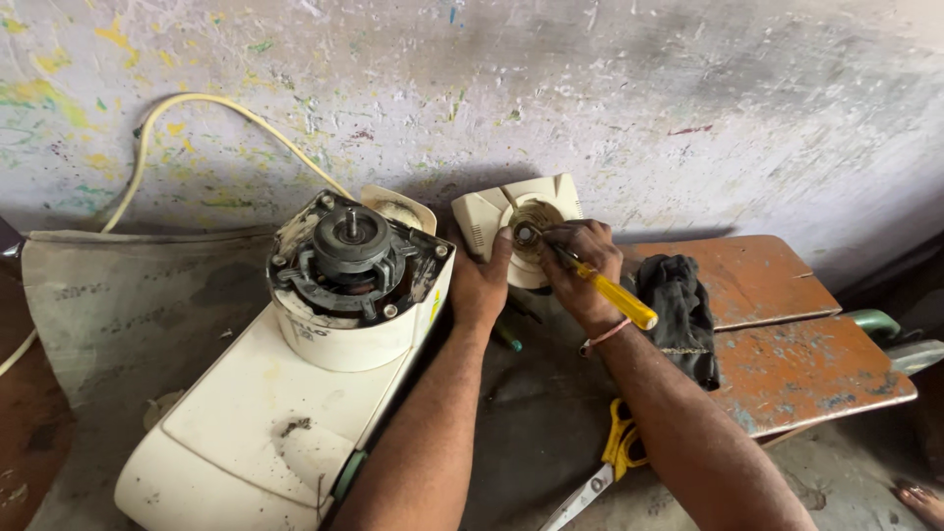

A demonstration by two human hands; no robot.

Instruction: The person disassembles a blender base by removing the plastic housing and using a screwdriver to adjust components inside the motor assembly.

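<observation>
Head view: a cream cover is propped upright against the paint-flecked wall, just right of a mixer base lying tilted on the floor. The cover's left edge is gripped by the left hand, thumb up along its face and fingers curled behind it. A screwdriver with a yellow handle is held in the right hand, fingers closed round the shaft end of the handle; its tip is set at the brass-coloured centre of the cover. A pink band is worn on the right wrist.

The mixer base is seen with its top removed, so that the dark motor and its small shaft are exposed. A cream cable is looped up the wall behind it.

Right of the hands, a rust-red stool is seen, with a black cloth draped over its near edge. Yellow-handled scissors are lain on the concrete floor between the forearms and below the stool. A green-tipped tool is partly hidden beneath the left wrist.
</observation>
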